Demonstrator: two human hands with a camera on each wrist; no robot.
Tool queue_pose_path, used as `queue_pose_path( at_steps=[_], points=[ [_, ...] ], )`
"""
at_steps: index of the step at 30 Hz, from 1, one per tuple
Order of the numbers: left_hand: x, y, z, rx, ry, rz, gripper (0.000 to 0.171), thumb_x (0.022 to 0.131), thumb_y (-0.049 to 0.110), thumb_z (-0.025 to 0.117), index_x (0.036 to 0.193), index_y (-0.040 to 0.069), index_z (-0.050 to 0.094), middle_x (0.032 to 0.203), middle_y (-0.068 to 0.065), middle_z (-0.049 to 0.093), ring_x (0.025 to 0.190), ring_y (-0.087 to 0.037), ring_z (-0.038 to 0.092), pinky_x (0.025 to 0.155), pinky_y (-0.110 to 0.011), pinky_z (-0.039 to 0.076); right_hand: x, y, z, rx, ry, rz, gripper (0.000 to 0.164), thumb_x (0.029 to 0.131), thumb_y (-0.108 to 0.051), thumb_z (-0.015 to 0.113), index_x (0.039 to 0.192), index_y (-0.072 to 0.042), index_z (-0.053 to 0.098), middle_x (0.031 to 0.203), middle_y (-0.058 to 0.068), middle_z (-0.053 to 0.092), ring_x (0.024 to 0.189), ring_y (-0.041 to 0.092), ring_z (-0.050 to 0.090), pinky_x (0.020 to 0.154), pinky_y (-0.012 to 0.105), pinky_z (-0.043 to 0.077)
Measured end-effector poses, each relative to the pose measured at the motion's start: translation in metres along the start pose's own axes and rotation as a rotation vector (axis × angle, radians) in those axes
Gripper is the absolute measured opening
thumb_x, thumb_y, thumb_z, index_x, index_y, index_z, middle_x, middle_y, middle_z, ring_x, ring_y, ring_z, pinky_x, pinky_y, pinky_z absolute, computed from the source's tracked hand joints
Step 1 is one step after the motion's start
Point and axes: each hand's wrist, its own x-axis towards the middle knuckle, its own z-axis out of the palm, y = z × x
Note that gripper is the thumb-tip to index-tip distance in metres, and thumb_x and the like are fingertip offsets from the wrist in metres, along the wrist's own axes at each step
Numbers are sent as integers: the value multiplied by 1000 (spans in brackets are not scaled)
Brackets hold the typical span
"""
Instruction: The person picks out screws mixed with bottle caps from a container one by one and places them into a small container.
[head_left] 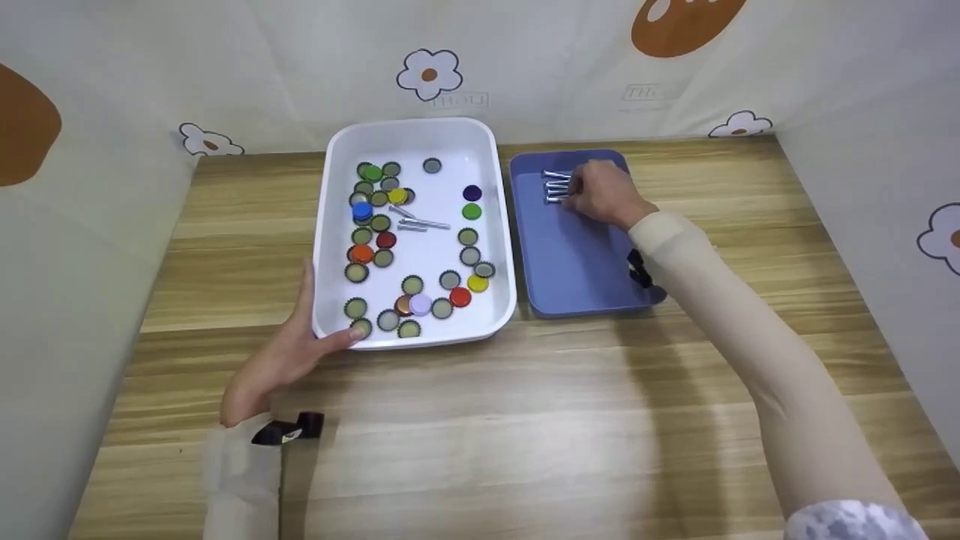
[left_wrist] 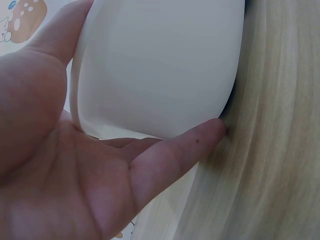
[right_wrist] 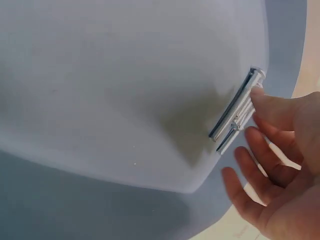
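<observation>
From my end, the head camera gives me a pale curtain [head_left: 525, 37] printed with flowers across the top and sides of the frame, and below it a wood-grained table [head_left: 480, 450]. A deep white tray [head_left: 431, 259] stands just left of the upper centre, and a shallower blue tray [head_left: 577, 262] sits near it, right of centre. At the lower left, I see the left hand [head_left: 296, 345] holding the white tray's near corner, thumb over the rim and the other fingers fairly straight against the outer wall. In the upper right, the right hand [head_left: 604, 191] reaches into the blue tray; my right wrist view shows its fingers loosely bent and parted, the thumb touching the silver bolts [head_left: 556, 185], and I make out no firm grip on any. Those bolts lie side by side in the blue tray's upper left part. A few loose bolts [head_left: 426, 223] rest in the middle of the white tray. Around them I count many bottle caps [head_left: 362, 235], mostly hollow side up, crowding the left and lower edges, with coloured ones among them, including a blue cap [head_left: 361, 211] at left and a dark purple cap [head_left: 472, 193] at right.
</observation>
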Motion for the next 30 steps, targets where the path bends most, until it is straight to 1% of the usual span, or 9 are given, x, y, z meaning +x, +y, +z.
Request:
queue_pose_path(
  at_steps=[4,6,11,14,17,19,25,27,30],
  points=[
    [-1,0,-1,10,-8,-18,120,94,31,70,151,35,-35,170,-15,-4,154,-43,12,127,-56,3,-4,-8,-3,-60,59,-95,19,88,-13,65,93,2,74,94,18,71,88,32,64,78,48,55],
    [0,1,-1,9,-8,-15,119,94,30,70,151,34,-35,170,-15,-4,155,-43,12,128,-56,3,-6,-15,-7,-76,71,-136,19,87,-12,63,93,2,74,94,18,70,90,33,64,79,49,55],
    [2,2,0,-5,3,18,118,95,23,69,152,36,-33,171,-14,-1,155,-42,14,128,-56,4,-11,-32,-14,-96,45,-201,19,88,-11,63,95,3,75,97,18,70,94,33,64,81,48,56],
    [2,2,1,-17,12,48,117,94,20,70,153,36,-30,170,-14,3,153,-42,21,128,-55,7,-14,-37,-14,-107,35,-238,18,89,-10,63,93,2,75,96,18,69,95,33,63,82,48,56],
    [3,2,2,-30,20,72,118,93,17,70,154,36,-29,170,-15,6,151,-41,27,128,-53,9,-16,-41,-12,-109,49,-271,16,88,-11,64,89,1,75,94,17,69,94,34,64,81,49,56],
    [3,1,2,-38,21,84,118,93,16,70,154,36,-28,170,-15,5,151,-41,27,128,-52,9,-17,-42,-11,-110,63,-286,15,87,-11,64,87,0,75,92,16,70,93,34,64,80,49,56],
    [1,1,2,-39,15,66,119,93,17,71,153,39,-30,171,-13,1,151,-42,25,128,-53,9,-17,-47,-7,-131,157,-351,17,83,-8,58,86,-1,74,90,15,70,90,34,65,82,51,54],
    [2,1,2,-34,17,62,119,93,18,71,153,39,-29,171,-13,1,151,-42,26,128,-53,9,-17,-49,-6,-121,203,-382,17,81,-7,58,84,-1,73,89,15,70,91,34,65,83,51,53],
    [1,2,1,-25,19,42,119,93,20,71,153,38,-30,171,-13,-2,152,-43,22,128,-54,6,-17,-52,-5,-105,272,-439,15,79,-6,60,84,-1,73,89,16,70,89,35,64,79,50,52]
  ],
)
